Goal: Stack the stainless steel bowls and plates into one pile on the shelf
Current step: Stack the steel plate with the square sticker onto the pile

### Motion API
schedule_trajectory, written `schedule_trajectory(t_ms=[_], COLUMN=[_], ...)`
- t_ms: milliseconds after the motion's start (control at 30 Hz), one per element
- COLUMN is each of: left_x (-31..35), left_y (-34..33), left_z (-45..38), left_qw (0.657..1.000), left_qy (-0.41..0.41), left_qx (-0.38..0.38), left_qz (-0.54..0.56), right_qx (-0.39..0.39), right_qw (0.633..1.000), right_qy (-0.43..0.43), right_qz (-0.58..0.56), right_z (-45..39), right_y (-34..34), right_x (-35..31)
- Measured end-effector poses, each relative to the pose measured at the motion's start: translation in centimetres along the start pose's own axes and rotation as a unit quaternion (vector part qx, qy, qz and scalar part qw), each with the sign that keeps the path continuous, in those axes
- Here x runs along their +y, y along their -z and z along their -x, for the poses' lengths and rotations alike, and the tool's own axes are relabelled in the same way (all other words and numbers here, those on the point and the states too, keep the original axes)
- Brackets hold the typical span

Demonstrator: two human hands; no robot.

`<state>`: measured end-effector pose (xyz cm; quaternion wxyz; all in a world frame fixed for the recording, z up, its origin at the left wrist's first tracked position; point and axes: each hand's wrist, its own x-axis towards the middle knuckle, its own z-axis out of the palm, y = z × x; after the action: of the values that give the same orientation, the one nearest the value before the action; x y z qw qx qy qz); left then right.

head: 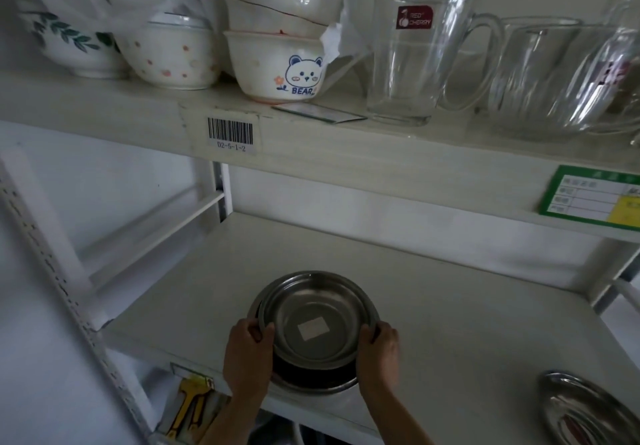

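Note:
A pile of stainless steel bowls (313,309) sits near the front edge of the white lower shelf (433,306). The top bowl has a pale sticker in its bottom. My left hand (247,351) grips the pile's left rim, thumb over the edge. My right hand (379,349) grips the right rim the same way. The top bowl sits slightly tilted over a darker, wider bowl below it. A separate steel plate (585,410) lies at the shelf's front right corner, partly cut off by the frame.
The upper shelf (346,143) holds ceramic bowls (277,63) at left, a glass mug (415,56) and glass bowls (554,77) at right. A barcode label and a green price tag (588,198) hang on its front edge. White shelf uprights stand at left.

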<state>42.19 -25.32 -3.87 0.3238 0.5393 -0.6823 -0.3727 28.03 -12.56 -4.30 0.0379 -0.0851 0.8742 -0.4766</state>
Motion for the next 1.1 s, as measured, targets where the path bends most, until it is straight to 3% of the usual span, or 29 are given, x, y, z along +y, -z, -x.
schedule_trajectory(t_ms=[433, 667, 867, 933, 1100], left_x=[-0.5, -0.6, -1.6, -1.9, -1.3], left_y=[0.4, 0.8, 0.7, 0.3, -0.1], left_z=[-0.1, -0.3, -2.1, -2.9, -3.7], left_qw=[0.998, 0.999, 0.998, 0.994, 0.977], left_qy=[-0.010, -0.018, 0.039, 0.054, 0.086], left_qx=[0.003, -0.005, -0.054, -0.074, -0.126], left_qz=[-0.060, -0.049, 0.018, 0.059, 0.147], right_qx=[0.013, 0.010, 0.057, 0.037, -0.110], right_qw=[0.998, 0.998, 0.995, 0.996, 0.987], right_qy=[0.033, 0.039, 0.028, -0.002, -0.117], right_qz=[0.046, 0.038, 0.072, 0.081, -0.016], right_z=[-0.1, -0.4, -1.4, -1.9, -2.9], right_y=[-0.6, -0.8, -0.4, -0.3, -0.4], right_x=[1.1, 1.5, 1.6, 1.8, 1.8])
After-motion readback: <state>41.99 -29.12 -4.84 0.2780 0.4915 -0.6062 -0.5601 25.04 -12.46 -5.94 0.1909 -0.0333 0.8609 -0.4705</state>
